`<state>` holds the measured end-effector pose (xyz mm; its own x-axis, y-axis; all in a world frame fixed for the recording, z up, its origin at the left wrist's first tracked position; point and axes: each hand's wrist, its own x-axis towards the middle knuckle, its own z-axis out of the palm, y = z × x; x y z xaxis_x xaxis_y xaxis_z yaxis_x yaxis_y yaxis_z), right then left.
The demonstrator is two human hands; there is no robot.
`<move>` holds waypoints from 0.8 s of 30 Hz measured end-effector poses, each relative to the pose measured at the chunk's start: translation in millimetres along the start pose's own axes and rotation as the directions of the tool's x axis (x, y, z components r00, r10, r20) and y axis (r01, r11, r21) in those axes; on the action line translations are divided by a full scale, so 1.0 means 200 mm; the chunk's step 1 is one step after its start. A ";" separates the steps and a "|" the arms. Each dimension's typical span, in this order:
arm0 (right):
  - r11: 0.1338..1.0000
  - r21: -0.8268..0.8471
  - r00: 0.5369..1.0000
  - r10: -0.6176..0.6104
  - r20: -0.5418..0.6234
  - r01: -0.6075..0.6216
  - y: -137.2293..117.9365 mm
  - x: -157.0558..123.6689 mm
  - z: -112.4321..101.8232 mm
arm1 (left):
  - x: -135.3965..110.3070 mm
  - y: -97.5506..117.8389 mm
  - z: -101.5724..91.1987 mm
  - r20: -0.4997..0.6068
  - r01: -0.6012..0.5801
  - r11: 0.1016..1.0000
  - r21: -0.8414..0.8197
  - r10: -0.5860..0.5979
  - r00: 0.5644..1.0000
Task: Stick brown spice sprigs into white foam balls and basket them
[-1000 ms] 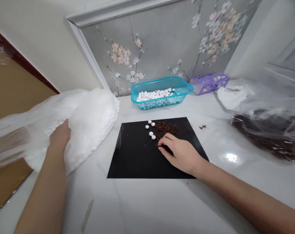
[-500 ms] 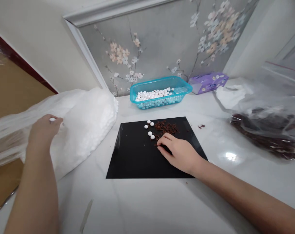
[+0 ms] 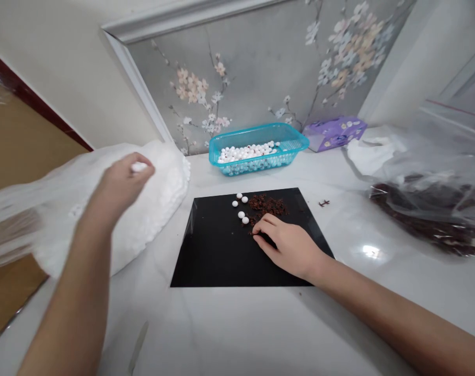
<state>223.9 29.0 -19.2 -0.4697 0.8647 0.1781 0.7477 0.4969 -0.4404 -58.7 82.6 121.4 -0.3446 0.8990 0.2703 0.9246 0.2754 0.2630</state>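
A white bead (image 3: 138, 167) is pinched well apart from reddish-brown crumbles (image 3: 266, 206).

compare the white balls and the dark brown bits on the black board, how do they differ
The white balls are pale, smooth and round, while the dark brown bits are dark, rough and irregular. The white balls lie separately in a short, loose row, while the dark brown bits form a crumbly heap. Both lie on the black board, close to the right hand.

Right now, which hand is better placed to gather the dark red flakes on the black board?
Probably the right hand: its fingertips touch the flakes on the board; the left hand pinches a white bead far off.
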 end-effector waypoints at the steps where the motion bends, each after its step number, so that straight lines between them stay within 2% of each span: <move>1: 1.000 -0.001 1.000 -0.001 -0.001 0.001 0.00 0.00 0.00 | -0.02 0.04 0.05 0.064 -0.066 0.997 -0.036 0.068 0.996; 3: 1.000 -0.003 1.000 -0.004 -0.003 0.004 0.00 0.00 0.00 | -0.07 0.12 0.19 0.179 -0.201 0.970 -0.135 0.223 0.958; 5: 1.000 -0.003 1.000 -0.009 -0.005 0.009 0.01 0.00 0.01 | -0.11 0.17 0.34 0.258 -0.282 0.941 -0.188 0.324 0.910; 6: 1.000 -0.003 1.000 -0.012 -0.007 0.012 0.01 0.00 0.01 | -0.13 0.18 0.42 0.293 -0.372 0.902 -0.221 0.425 0.856; 7: 1.000 -0.002 1.000 -0.015 -0.009 0.015 0.01 0.00 0.01 | -0.15 0.19 0.48 0.304 -0.407 0.884 -0.232 0.463 0.833; 9: 1.000 0.000 1.000 -0.021 -0.008 0.021 0.01 0.00 0.01 | -0.17 0.20 0.59 0.299 -0.453 0.859 -0.238 0.509 0.807; 11: 1.000 0.003 1.000 -0.023 -0.005 0.023 0.02 0.00 0.01 | -0.19 0.19 0.66 0.273 -0.475 0.849 -0.229 0.525 0.806; 14: 1.000 0.004 1.000 -0.020 -0.003 0.020 0.02 0.00 0.01 | -0.20 0.17 0.70 0.227 -0.504 0.836 -0.218 0.545 0.807; 18: 1.000 0.000 1.000 -0.009 0.003 0.009 0.02 0.00 0.01 | -0.21 0.16 0.71 0.177 -0.530 0.817 -0.228 0.570 0.802; 24: 1.000 -0.002 1.000 -0.006 0.009 0.006 0.01 0.00 0.00 | -0.20 0.15 0.72 0.131 -0.568 0.747 -0.346 0.638 0.759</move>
<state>224.7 30.3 -20.5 -0.4785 0.8610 0.1727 0.7459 0.5022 -0.4375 6.5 103.4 -14.5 0.3490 0.9027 0.2517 0.8303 -0.4224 0.3635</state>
